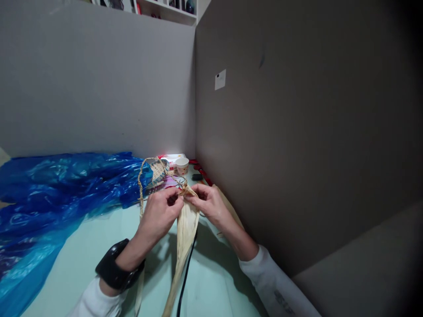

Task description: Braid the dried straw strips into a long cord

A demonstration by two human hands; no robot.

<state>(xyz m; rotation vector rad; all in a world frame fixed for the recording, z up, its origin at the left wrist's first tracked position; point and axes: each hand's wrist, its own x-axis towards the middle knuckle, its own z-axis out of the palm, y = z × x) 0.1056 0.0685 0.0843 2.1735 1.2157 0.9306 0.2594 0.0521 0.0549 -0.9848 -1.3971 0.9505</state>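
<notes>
Between my two hands, above the pale green table, hangs a dry, straw-coloured leaf strip, wide near the fingers and narrowing toward the bottom of the view. My left hand pinches the strip's knotted top from the left; a black band is on that wrist. From the right, my right hand has thumb and fingers closed on the same top end. A twisted plant-fibre cord loops up from the knot, over to the left. The fingertips partly hide the knot.
Blue plastic sheeting covers the left side of the table. Behind my hands stand a paper cup, a small woven basket and a small black object. A black cable runs beside the strip. Grey partitions rise behind and right.
</notes>
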